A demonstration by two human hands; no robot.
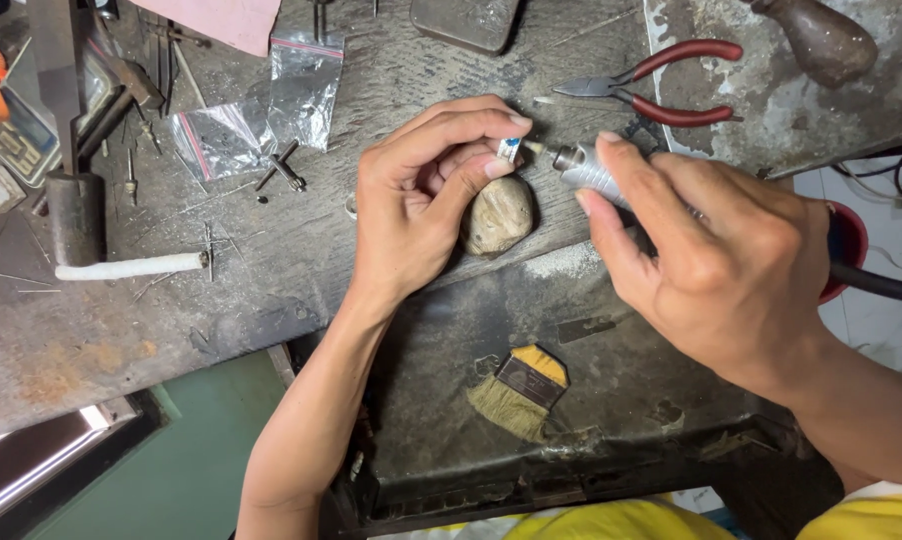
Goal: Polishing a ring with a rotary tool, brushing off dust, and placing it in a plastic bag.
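Head view: the left hand (426, 195) pinches a tiny blue-and-white piece (509, 150) over the worn bench peg (498, 215); the right hand (716, 265) grips a rotary handpiece (583, 166), whose tip could skid onto the fingertips (498, 168).

Left hand (421, 195) fingertips pinched; right hand (711, 260) curled in a grip.

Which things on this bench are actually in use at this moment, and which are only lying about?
In use:
- left hand pinching a small blue-and-white piece
- right hand holding a rotary tool
- rounded wooden peg under the left hand

Lying about:
- red-handled pliers
- brush
- plastic bags
- white tube
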